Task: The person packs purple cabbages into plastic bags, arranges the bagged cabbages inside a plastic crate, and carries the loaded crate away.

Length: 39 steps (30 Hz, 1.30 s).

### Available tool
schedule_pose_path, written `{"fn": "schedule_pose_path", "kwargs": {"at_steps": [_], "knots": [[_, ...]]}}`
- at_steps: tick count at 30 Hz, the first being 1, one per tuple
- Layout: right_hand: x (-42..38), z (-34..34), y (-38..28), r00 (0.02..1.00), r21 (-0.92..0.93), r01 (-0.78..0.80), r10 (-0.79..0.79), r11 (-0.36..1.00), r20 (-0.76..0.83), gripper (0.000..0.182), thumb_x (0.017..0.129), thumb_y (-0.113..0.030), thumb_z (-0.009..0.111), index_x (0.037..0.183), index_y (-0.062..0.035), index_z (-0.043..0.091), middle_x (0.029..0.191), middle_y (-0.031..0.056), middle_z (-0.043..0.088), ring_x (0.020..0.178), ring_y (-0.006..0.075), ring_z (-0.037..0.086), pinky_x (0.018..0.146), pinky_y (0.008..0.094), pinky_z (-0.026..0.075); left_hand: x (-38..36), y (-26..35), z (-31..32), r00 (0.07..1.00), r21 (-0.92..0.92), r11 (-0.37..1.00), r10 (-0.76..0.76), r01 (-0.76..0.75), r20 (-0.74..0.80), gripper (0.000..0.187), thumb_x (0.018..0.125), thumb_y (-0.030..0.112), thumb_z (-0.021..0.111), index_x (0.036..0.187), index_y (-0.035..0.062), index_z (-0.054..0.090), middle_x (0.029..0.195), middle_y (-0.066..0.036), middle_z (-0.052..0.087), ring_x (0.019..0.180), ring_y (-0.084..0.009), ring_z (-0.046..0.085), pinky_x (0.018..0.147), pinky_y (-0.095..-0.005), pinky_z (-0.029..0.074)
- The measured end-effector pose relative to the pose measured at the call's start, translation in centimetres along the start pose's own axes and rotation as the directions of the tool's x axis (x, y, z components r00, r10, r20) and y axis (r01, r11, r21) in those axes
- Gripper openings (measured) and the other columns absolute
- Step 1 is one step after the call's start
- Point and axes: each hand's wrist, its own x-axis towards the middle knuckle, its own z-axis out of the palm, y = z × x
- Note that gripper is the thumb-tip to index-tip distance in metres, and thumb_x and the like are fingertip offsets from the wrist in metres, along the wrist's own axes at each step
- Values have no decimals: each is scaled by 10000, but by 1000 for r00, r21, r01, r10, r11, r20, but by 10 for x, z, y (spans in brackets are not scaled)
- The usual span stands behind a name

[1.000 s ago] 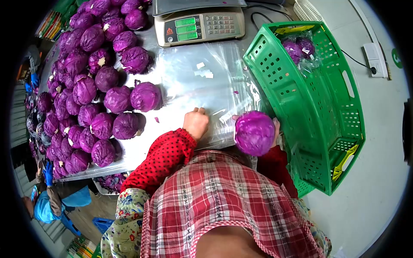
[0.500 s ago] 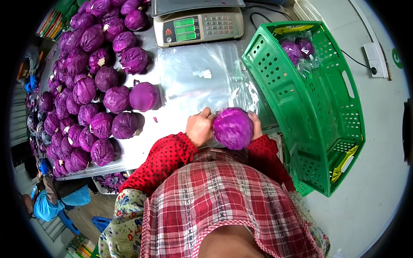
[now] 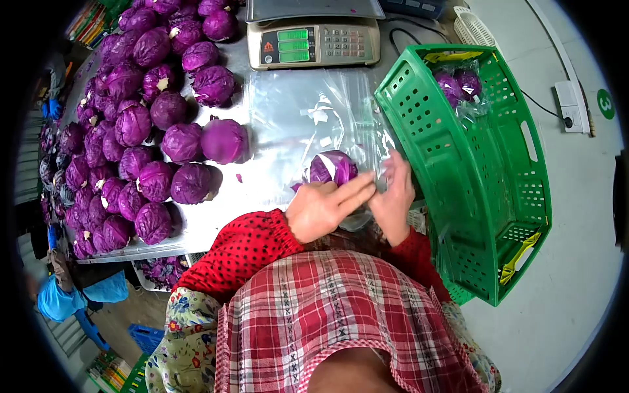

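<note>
A purple cabbage (image 3: 335, 166) rests on the stack of clear plastic bags (image 3: 278, 105) in front of me, with shiny film over part of it. My left hand (image 3: 320, 211) lies along its near side, index and middle fingers stretched to the right and hiding its lower part. Those fingertips come up against my right hand (image 3: 394, 196), which stands to the right of the cabbage with fingers extended upward and somewhat blurred. Loose clear film shows below the hands. A torn purple leaf bit (image 3: 239, 177) lies to the left.
Many purple cabbages (image 3: 154, 180) crowd the left side of the metal table (image 3: 196, 230). A digital scale (image 3: 313, 44) stands at the back. At right, a green crate (image 3: 458, 190) holds bagged cabbages (image 3: 458, 85) in its far end. A person in blue (image 3: 59, 298) is at lower left.
The cabbage, earlier held up between both hands, is now lower and farther forward on the bags, with film over it. My fingers have spread from their grip. The view has shifted slightly.
</note>
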Motion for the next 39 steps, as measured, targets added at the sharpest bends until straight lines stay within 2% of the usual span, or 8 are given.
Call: {"fn": "schedule_pose_path", "kwargs": {"at_steps": [4,12,16,28,30,31,34,39], "knots": [[37,4,1,768,-538,518,-638,665,-49,549,784,-241,743,1264,-59,549,1153,112,591,650,325,607,677,503,497,-37,-6,7,971,44,996,61,-74,231,458,689,114,677,1124,-23,628,1072,-116,657,616,-210,631,509,-330,519],[61,30,21,857,-514,512,-370,689,358,119,782,-138,615,820,-27,636,643,156,623,603,366,639,541,468,497,-59,1,25,983,219,975,-84,46,166,167,782,161,659,695,79,543,600,-60,550,467,-214,575,436,-354,461],[47,-45,-45,939,133,239,-263,962,222,143,833,-113,616,892,10,658,645,139,625,524,230,589,521,367,467,-53,-8,-63,992,57,998,29,-22,-120,260,816,116,708,635,93,522,555,-36,507,415,-174,495,384,-313,424],[-8,-125,-189,854,148,410,-436,900,283,109,867,-82,613,865,6,678,667,69,617,605,105,552,566,267,447,-34,25,-217,946,-134,969,163,-207,-279,27,802,22,667,795,-4,667,685,-95,646,586,-233,631,505,-330,493],[3,-113,-181,840,156,495,-517,855,166,122,859,-99,612,875,4,676,660,71,613,602,128,550,567,300,449,-45,-2,-215,981,-100,995,9,-29,-194,61,826,20,634,792,-16,670,671,-96,642,559,-216,600,503,-321,472],[9,-106,-171,862,110,441,-455,891,225,119,849,-100,618,867,2,677,661,77,615,598,136,552,570,308,451,-50,0,-209,903,-479,859,-337,180,-266,127,855,9,580,766,-29,661,672,-97,640,545,-193,576,499,-320,449],[-1,-113,-198,825,81,512,-516,855,230,130,827,-107,618,854,9,672,670,115,626,594,183,575,581,325,459,-43,25,-237,885,-173,964,102,-200,-454,98,827,-46,583,756,-50,652,687,-100,643,582,-194,612,555,-315,482],[27,-106,-182,863,54,400,-396,915,312,140,791,-90,625,808,42,669,631,117,616,595,157,569,569,308,446,-65,12,-220,902,-173,963,-254,205,-349,129,889,18,623,779,-41,655,688,-71,616,596,-120,552,558,-258,428]]}}
